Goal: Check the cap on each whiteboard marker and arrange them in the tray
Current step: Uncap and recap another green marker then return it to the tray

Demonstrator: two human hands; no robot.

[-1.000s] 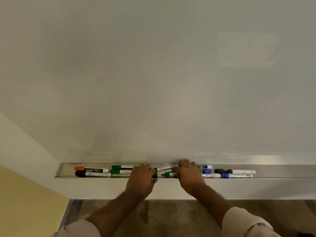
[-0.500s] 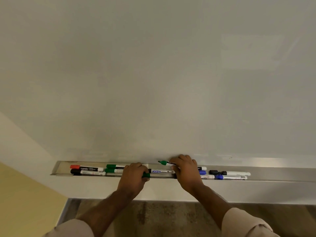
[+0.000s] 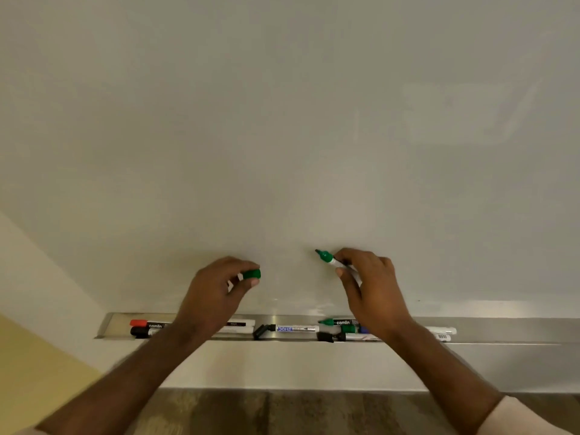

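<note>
Markers lie mixed in the tray (image 3: 502, 328) under the whiteboard (image 3: 282, 120); 1 green marker (image 3: 337, 263) is lifted out, uncapped, tip toward the board. The right hand (image 3: 372, 287) pinches its barrel between thumb and fingers. The left hand (image 3: 216, 290) pinches the green cap (image 3: 252, 274), well apart from the tip. A red marker (image 3: 147, 324) rests at the tray's left end. Risk, as I judge it: the bare tip could streak the board, or a crooked push could leave the cap loose.

place: likely office or classroom | whiteboard (image 3: 282, 120); marker tray (image 3: 502, 329)
</note>
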